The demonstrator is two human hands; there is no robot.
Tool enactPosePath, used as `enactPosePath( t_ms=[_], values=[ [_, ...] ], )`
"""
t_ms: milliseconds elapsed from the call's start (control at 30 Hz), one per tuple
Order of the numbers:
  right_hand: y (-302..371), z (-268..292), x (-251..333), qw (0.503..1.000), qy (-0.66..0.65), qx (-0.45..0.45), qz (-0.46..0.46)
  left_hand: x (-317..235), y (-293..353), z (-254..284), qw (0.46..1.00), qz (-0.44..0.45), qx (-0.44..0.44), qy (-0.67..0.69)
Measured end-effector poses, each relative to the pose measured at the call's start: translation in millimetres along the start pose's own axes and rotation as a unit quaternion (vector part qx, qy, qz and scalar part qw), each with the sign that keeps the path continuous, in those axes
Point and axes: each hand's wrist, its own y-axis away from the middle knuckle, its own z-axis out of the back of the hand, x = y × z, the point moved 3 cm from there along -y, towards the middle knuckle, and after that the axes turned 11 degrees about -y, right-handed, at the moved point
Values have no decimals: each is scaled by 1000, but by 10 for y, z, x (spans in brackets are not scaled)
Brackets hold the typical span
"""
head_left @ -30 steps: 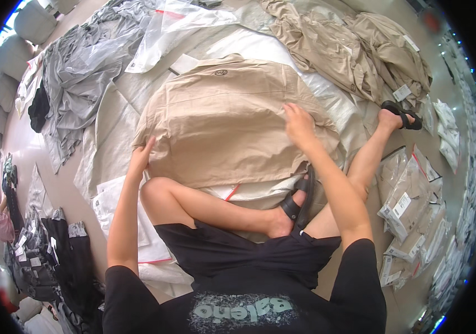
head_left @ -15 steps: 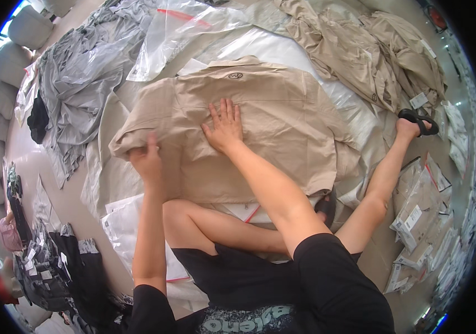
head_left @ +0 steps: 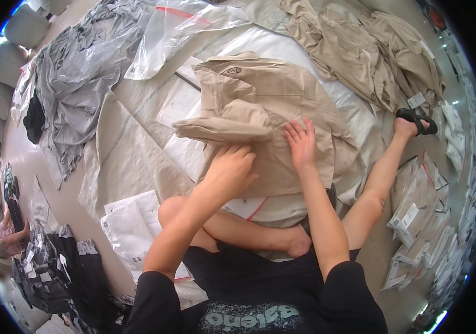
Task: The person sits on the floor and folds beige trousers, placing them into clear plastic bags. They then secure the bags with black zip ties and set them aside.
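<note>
A khaki jacket (head_left: 299,94) lies back-up in front of me, with a small dark emblem near its collar. Its left side and sleeve (head_left: 221,127) are turned inward across the back, forming a thick bunched fold. At the lower edge of that fold, my left hand (head_left: 231,170) has its fingers curled in and closed on the cloth; the fingertips are partly hidden. My right hand (head_left: 302,147) rests on the jacket just right of the fold, fingers outstretched and slightly apart, holding nothing.
Grey garments (head_left: 76,83) and a clear plastic bag (head_left: 165,39) lie at the far left, more khaki garments (head_left: 371,61) at the far right. Bagged garments (head_left: 416,222) are stacked right of my leg. White plastic bags (head_left: 132,228) lie by my left knee. Dark clothes (head_left: 71,261) sit lower left.
The jacket's left side and sleeve have come over to the right onto its back, with my left hand. My right hand has slid right from the middle of the jacket.
</note>
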Motion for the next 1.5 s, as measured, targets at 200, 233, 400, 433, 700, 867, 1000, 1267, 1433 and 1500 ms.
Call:
enactPosePath(
  t_ms=[200,233,400,433,700,867,1000,1267,1433,1500],
  values=[
    [830,-663,217,773,498,263,294,-120,1022,-179,974,214,7,-67],
    [866,-811,92,699,568,287,327,-53,1063,-483,979,189,-6,-77],
    [-32,-689,-259,758,502,292,295,-159,838,-906,994,99,-33,10],
    [15,-866,-41,874,363,205,251,-192,831,-815,992,102,-52,52],
    [-879,-447,1316,996,91,-3,15,-346,548,-464,964,-95,19,-248],
    [-902,-616,1161,995,75,44,-54,15,609,-690,970,-119,38,-210],
    [-1100,-642,1130,996,27,13,-86,-100,653,-624,986,-150,42,62],
    [-987,-719,1212,997,-26,17,-76,1789,-1103,-395,964,95,-247,-34],
    [84,-934,1170,979,111,157,-62,2265,-1657,-639,985,122,-65,-101],
    [524,-888,1005,894,280,348,-41,2599,-1714,-846,987,131,-38,-91]
  ],
)
